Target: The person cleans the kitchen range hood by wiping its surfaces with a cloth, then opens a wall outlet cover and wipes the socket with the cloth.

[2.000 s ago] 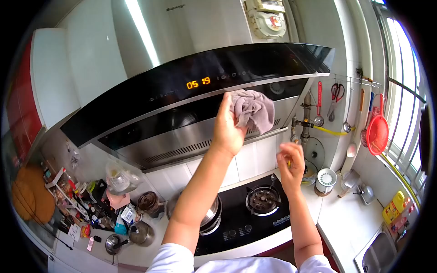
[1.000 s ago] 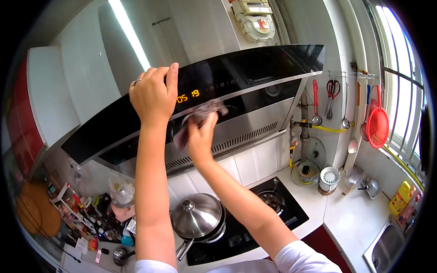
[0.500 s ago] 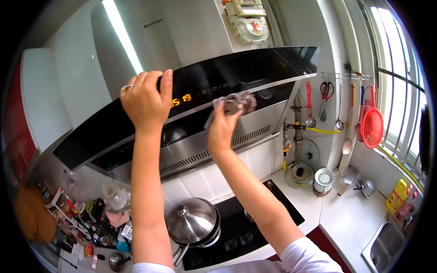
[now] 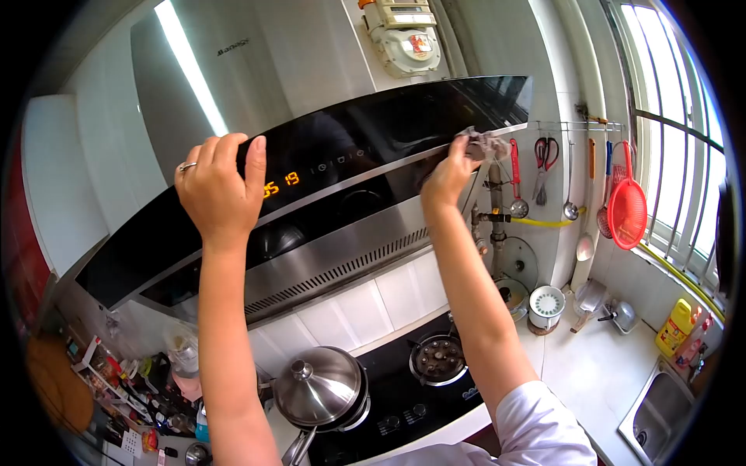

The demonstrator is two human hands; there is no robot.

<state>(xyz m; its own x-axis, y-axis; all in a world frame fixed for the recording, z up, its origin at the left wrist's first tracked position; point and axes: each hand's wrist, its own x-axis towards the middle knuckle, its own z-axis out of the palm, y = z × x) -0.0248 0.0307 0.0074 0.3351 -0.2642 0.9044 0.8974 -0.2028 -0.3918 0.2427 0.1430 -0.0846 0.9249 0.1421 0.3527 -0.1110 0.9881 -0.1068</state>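
A black glass range hood (image 4: 412,116) with an orange digital display spans the middle of the head view. My left hand (image 4: 223,190) rests over its upper edge, left of the display, fingers bent over the rim and thumb apart, with nothing seen in it. My right hand (image 4: 451,175) is closed on a crumpled greyish cloth (image 4: 486,145), which touches the hood's lower right edge. Part of the cloth hides behind the fingers.
Below are a lidded steel pot (image 4: 320,384) on a black gas stove (image 4: 396,396) and a bare burner (image 4: 438,359). Utensils and a red strainer (image 4: 627,213) hang at right, above a yellow bottle (image 4: 676,328) and a sink (image 4: 660,408). Assorted bottles crowd the lower left.
My right hand has moved right along the hood's lower edge with the cloth. My left hand stays on the upper edge, and the view has shifted slightly.
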